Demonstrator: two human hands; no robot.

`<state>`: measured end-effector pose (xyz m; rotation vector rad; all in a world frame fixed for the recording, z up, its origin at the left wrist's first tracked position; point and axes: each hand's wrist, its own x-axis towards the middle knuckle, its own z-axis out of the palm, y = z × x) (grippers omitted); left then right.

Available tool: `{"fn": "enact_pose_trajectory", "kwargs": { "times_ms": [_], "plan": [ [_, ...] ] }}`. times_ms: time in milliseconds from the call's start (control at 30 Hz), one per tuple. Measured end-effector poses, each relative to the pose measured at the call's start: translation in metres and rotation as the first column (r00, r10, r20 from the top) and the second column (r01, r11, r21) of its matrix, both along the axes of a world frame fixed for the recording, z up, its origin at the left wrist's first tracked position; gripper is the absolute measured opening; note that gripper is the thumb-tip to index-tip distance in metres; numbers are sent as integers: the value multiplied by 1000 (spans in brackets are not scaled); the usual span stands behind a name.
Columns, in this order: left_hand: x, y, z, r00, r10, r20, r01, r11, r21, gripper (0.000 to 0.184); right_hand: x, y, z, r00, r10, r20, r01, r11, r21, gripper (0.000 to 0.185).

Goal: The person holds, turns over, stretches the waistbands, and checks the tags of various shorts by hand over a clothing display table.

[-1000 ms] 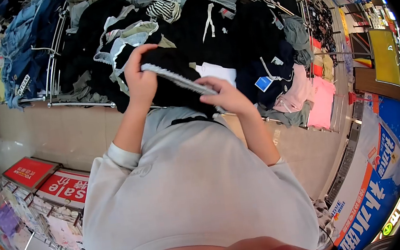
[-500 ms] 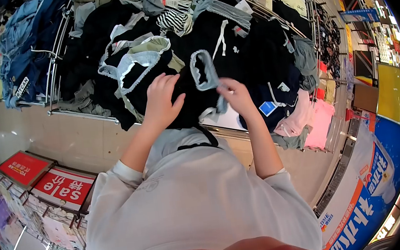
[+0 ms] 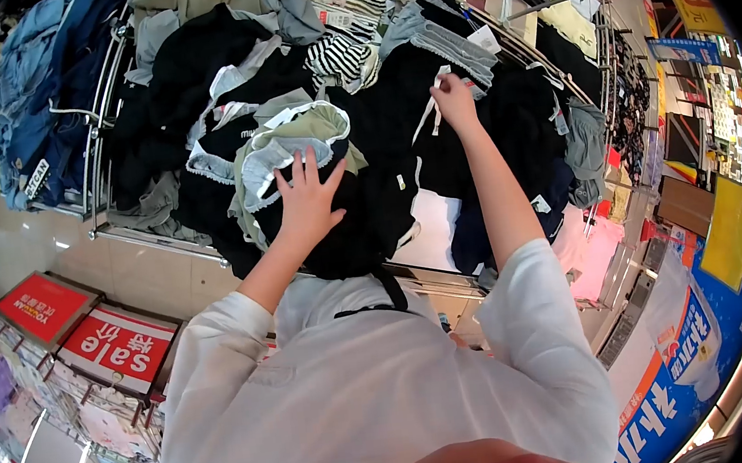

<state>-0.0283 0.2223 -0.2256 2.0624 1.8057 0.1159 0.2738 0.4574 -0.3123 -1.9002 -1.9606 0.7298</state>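
Note:
My left hand (image 3: 306, 200) lies with fingers spread on a garment with a pale elastic waistband (image 3: 265, 166) and olive-green lining, near the pile's front edge. Nothing is gripped in it. Farther right, my right hand (image 3: 454, 99) has its fingers closed at a white drawstring (image 3: 425, 120) on black clothing (image 3: 407, 150). A grey ribbed waistband (image 3: 451, 50) lies just beyond that hand. Black-and-white striped cloth (image 3: 341, 61) sits between and beyond my hands. Beneath the black clothing, a white sheet or board (image 3: 430, 229) shows partly.
A metal rack rail (image 3: 162, 242) runs along the front of the pile. Blue denim (image 3: 29, 83) hangs at the left. Red sale signs (image 3: 119, 347) stand at lower left. Pink clothing (image 3: 585, 248) lies at right, near a blue-and-white advertising panel (image 3: 679, 361).
My right hand has moved up and away from the grey-white waistband to the drawstring. My left hand has shifted slightly right, its fingers now spread on the olive-lined garment, which lies bunched.

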Motion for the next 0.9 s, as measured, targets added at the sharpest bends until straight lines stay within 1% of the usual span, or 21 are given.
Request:
{"fn": "enact_pose_trajectory", "kwargs": {
  "times_ms": [67, 100, 133, 200, 233, 267, 333, 367, 433, 533, 567, 600, 667, 733, 767, 800, 867, 900],
  "plan": [
    [10, 4, -23, 998, -25, 50, 23, 999, 44, 88, -13, 16, 14, 985, -117, 131, 87, 973, 213, 38],
    [15, 5, -37, 995, -27, 98, 20, 997, 72, 82, -13, 23, 14, 978, -131, 162, 84, 960, 268, 40],
    [19, 5, -49, 994, -31, 103, 24, 997, 71, 82, -10, 30, 10, 977, -135, 167, 87, 960, 267, 40],
    [26, 2, -71, 991, -65, 118, 53, 993, 103, 76, -8, 41, 0, 946, -119, 300, 47, 970, 236, 44],
    [26, -2, -81, 987, -66, 148, 40, 983, 179, 74, -10, 42, -2, 933, -88, 348, 19, 980, 197, 51],
    [24, -6, -90, 987, -68, 148, 42, 984, 176, 74, -11, 46, -4, 933, -89, 348, 21, 981, 194, 51],
    [18, -14, -101, 979, -74, 188, 39, 983, 180, 71, -17, 46, 5, 916, -81, 392, 57, 996, 74, 52],
    [17, -17, -106, 979, -74, 192, 36, 980, 195, 70, -14, 48, 5, 915, -83, 395, 61, 996, 68, 52],
    [18, -17, -107, 979, -85, 187, 49, 981, 189, 71, -6, 46, 3, 876, 21, 482, -32, 999, 14, 48],
    [20, -17, -110, 980, -94, 177, 56, 976, 209, 71, -4, 30, 6, 877, 43, 478, -23, 999, -47, 44],
    [20, -17, -111, 978, -92, 186, 52, 976, 212, 71, -4, 17, 3, 906, 23, 423, -78, 990, 114, 35],
    [21, -18, -111, 977, -89, 195, 46, 976, 213, 70, -5, 0, 5, 944, 10, 331, -113, 949, 295, 30],
    [21, -16, -107, 978, -90, 190, 45, 972, 230, 69, -1, -31, 2, 946, 120, 301, -250, 859, 446, 26],
    [22, -16, -101, 978, -85, 189, 36, 968, 250, 67, -5, -67, 17, 953, 190, 238, -285, 830, 480, 24],
    [23, -16, -96, 978, -81, 194, 30, 968, 250, 66, -5, -86, 29, 943, 204, 262, -306, 843, 443, 26],
    [24, -16, -92, 977, -91, 193, 40, 966, 257, 66, -8, -102, 48, 929, 224, 294, -340, 833, 438, 23],
    [26, -16, -83, 974, -72, 213, 16, 967, 255, 65, -12, -133, 78, 929, 244, 278, -361, 767, 530, 21],
    [27, -17, -74, 972, -59, 228, 3, 971, 239, 63, -14, -148, 94, 941, 253, 225, -337, 752, 566, 22]
  ]
}}
